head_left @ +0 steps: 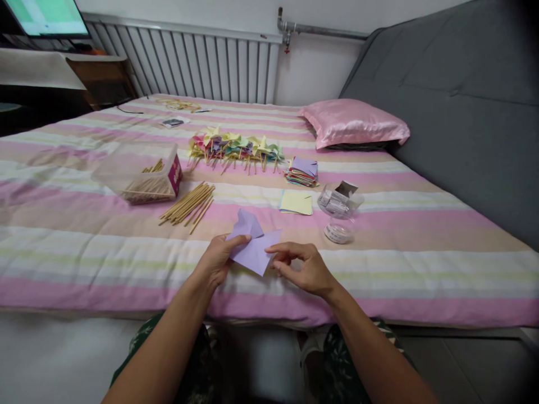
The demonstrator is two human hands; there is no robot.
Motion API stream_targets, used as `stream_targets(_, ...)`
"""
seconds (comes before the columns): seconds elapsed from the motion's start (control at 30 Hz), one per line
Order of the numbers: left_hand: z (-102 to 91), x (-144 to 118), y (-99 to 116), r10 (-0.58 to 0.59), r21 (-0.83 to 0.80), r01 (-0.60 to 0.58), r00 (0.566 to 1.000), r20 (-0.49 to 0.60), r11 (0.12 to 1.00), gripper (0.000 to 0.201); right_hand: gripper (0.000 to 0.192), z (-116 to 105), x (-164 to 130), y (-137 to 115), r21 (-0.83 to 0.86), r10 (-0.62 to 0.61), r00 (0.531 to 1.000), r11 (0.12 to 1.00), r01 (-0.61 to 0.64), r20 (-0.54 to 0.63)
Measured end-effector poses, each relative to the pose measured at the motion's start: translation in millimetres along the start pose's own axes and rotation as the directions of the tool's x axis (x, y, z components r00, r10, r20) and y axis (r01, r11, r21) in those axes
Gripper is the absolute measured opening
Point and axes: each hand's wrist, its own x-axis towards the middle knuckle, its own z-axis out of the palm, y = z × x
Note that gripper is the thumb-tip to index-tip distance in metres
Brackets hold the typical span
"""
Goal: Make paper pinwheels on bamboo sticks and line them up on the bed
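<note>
In front of me, above the bed's near edge, my left hand (219, 253) grips a purple paper square (251, 255) at its left side, thumb on top. One part of the paper is folded up toward its middle, and slits divide it. At the paper's right edge is my right hand (301, 266), fingers curled, with the index fingertip over the sheet and the thumb just below; the edge appears to lie between them. Beyond the hands lie a bundle of thin wooden sticks (189, 205) and a small stack of pale yellow paper squares (296, 202).
Paper pinwheels on sticks (236, 147) lie farther back. A plastic tub (145, 174) with sticks stands left. To the right are a mixed paper stack (302, 171), a clear container (339, 200) of small packets, and a round clear container (338, 232). A pink pillow (356, 123) lies behind.
</note>
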Motion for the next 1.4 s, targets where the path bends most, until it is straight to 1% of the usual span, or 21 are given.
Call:
stream_targets(0.1,0.7,-1,-1,-0.017,-0.005,0.017,0.998,0.06,1.0,0.025,0.025,5,1,4,-0.014,0.016,0.999,1.0,-0.015,0.046)
stream_targets(0.2,2.4,-3,-2,-0.041,0.006,0.041,0.994,0.102,0.999,0.023,0.02,5,2,8,0.013,0.016,0.999,1.0,-0.016,0.042)
stream_targets(0.37,5.1,-6,-3,-0.065,0.032,0.062,0.991,0.118,0.998,0.022,0.012,3,3,7,0.051,0.056,0.998,0.997,-0.057,0.02)
stream_targets(0.5,7.7,-9,-4,-0.047,0.036,0.042,0.989,0.143,0.998,0.021,0.013,6,3,5,0.091,0.087,0.996,0.992,-0.087,0.009)
stream_targets(0.57,9.5,-10,-5,-0.025,0.038,0.02,0.991,0.131,0.999,0.021,0.017,8,4,6,0.103,0.101,0.995,0.99,-0.098,-0.022)
stream_targets(0.63,11.7,-11,-6,-0.003,0.041,-0.001,0.994,0.107,0.999,0.023,0.02,12,3,7,0.113,0.119,0.99,0.988,-0.11,-0.08)
stream_targets(0.73,15.2,-11,-9,0.021,0.044,-0.024,0.997,0.071,0.999,0.026,0.023,17,4,9,0.131,0.148,0.971,0.983,-0.125,-0.185)
stream_targets(0.8,17.3,-11,-10,0.031,0.045,-0.033,0.998,0.051,0.998,0.027,0.024,20,4,9,0.138,0.158,0.96,0.982,-0.128,-0.233)
stream_targets(0.97,19.9,-12,-12,0.064,0.06,-0.067,0.997,0.053,0.996,0.028,0.024,23,4,9,0.135,0.182,0.942,0.98,-0.149,-0.283)
stream_targets(1.2,20.2,-9,-17,0.104,0.093,-0.107,0.994,0.042,0.99,0.03,0.024,25,4,7,0.08,0.186,0.917,0.982,-0.169,-0.354)
stream_targets(1.4,22.3,-6,-22,0.125,0.124,-0.13,0.991,0.047,0.984,0.031,0.026,24,4,5,0.023,0.202,0.903,0.978,-0.209,-0.38)
